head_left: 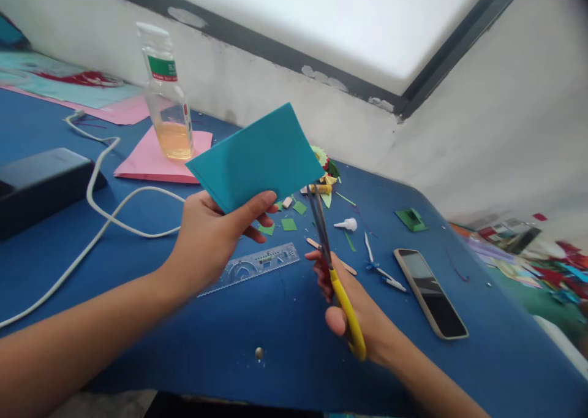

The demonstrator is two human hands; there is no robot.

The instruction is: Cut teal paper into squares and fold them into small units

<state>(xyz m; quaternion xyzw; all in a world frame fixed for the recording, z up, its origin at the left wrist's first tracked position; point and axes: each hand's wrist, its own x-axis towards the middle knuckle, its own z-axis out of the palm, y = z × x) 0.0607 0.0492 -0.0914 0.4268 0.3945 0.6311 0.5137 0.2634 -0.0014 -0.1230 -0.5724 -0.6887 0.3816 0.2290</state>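
Observation:
My left hand (209,240) pinches a folded teal paper sheet (257,157) by its lower edge and holds it above the blue table (275,338). My right hand (351,307) grips yellow-handled scissors (333,265), with the blades pointing up and their tips meeting the sheet's lower right edge. Below my hands a clear plastic ruler (255,266) lies flat on the table.
A smartphone (432,292) lies to the right of my right hand. A clear bottle of yellowish liquid (168,96) stands on pink paper (151,157). A white cable (101,216) runs past a black box (39,182). Green paper scraps (289,224), a white nozzle cap (346,224) and small craft bits lie about.

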